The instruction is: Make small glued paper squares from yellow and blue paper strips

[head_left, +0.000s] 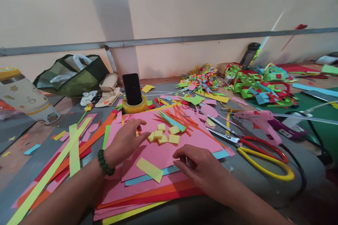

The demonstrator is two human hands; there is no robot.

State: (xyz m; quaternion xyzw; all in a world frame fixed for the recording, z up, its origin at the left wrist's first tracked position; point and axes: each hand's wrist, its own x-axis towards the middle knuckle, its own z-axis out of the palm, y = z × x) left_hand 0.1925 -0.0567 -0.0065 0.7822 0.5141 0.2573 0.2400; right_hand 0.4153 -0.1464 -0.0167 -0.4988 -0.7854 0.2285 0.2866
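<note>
My left hand (pixel 126 137), with a green bead bracelet (pixel 105 162) at the wrist, hovers over the left side of the pink paper sheets (pixel 137 149). Its thumb and forefinger are apart, with nothing visible between them. Beside its fingertips lies a small cluster of pale yellow paper squares (pixel 158 134). Over the sheets' right side is my right hand (pixel 195 163), fingers bent and a gap between thumb and forefinger; I see nothing in it. A yellow paper strip (pixel 149 169) lies between the hands. Thin orange paper strips (pixel 185 117) lie behind the squares.
Scissors (pixel 237 140) with red and yellow handles and a pink glue gun (pixel 261 121) lie right. A phone (pixel 132 89) stands in a tape roll (pixel 135 106). Long paper strips (pixel 74 147) and a bottle (pixel 26 96) are left; a bag (pixel 71 74) sits behind.
</note>
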